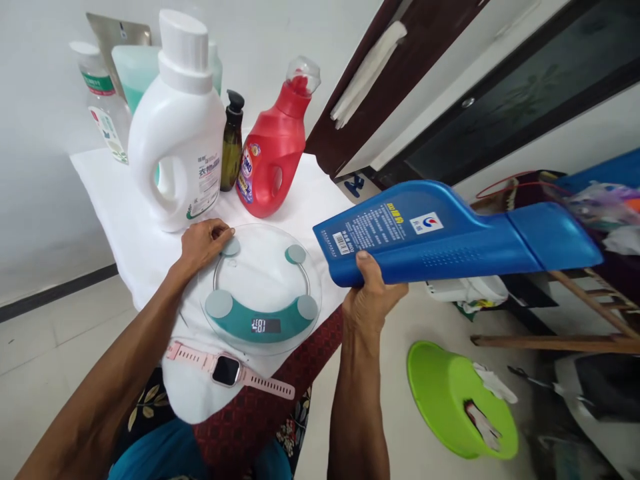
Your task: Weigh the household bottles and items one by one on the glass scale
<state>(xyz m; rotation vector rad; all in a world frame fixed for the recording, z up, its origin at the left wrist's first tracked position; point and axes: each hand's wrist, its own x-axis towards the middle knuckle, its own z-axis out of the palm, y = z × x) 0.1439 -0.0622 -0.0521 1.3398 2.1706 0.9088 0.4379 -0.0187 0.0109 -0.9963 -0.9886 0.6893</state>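
My right hand [373, 290] grips the base of a large blue bottle [445, 233], tilted on its side in the air to the right of the scale, capped end pointing right. Printed text and a barcode face me. My left hand [206, 241], fingers curled, rests at the upper left edge of a round glass bathroom scale [267, 283]; whether it pinches anything is hidden. The scale lies on a white cloth [185, 400], its small display lit. A pink-strapped smartwatch [227, 370] lies just in front of the scale.
Behind the scale stand a white detergent jug [183, 127], a dark pump bottle [232, 143], a red detergent bottle [277, 143] and a clear bottle [107, 107]. A green basin [435, 400] with gloves is on the floor at right, near a wooden rack [555, 343].
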